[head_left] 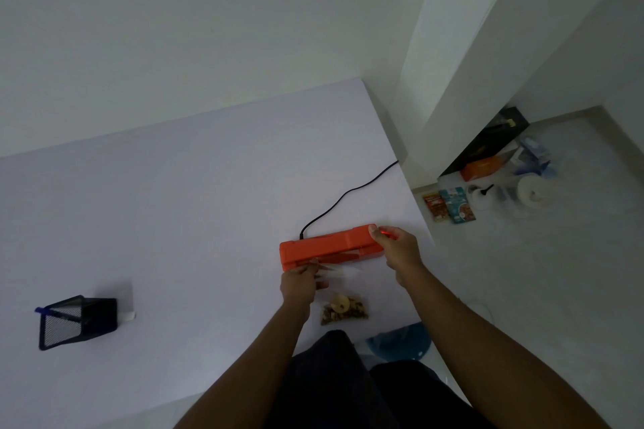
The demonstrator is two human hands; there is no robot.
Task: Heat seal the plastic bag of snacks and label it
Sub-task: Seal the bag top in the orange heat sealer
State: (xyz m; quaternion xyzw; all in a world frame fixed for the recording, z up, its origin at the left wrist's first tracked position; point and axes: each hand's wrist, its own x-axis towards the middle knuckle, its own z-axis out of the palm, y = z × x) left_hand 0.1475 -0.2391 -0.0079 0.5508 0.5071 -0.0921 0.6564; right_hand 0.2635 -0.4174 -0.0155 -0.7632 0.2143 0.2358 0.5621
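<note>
An orange heat sealer (pixel 327 244) lies on the white table (pixel 174 202), its black cord (pixel 348 195) running off toward the back right edge. My right hand (pixel 397 249) grips the sealer's right end, where a small red light glows. A clear plastic bag (pixel 339 289) lies in front of the sealer, its open top tucked into the sealer's jaw, with the snacks (pixel 345 310) gathered at the bag's near end. My left hand (pixel 301 284) pinches the bag's left upper edge next to the jaw.
A black mesh pen holder (pixel 75 320) with a blue pen stands at the left of the table, a small white label (pixel 128 315) lying beside it. On the floor to the right sit packets, boxes and a paper roll (pixel 531 191). A blue object (pixel 400 341) is below the table edge.
</note>
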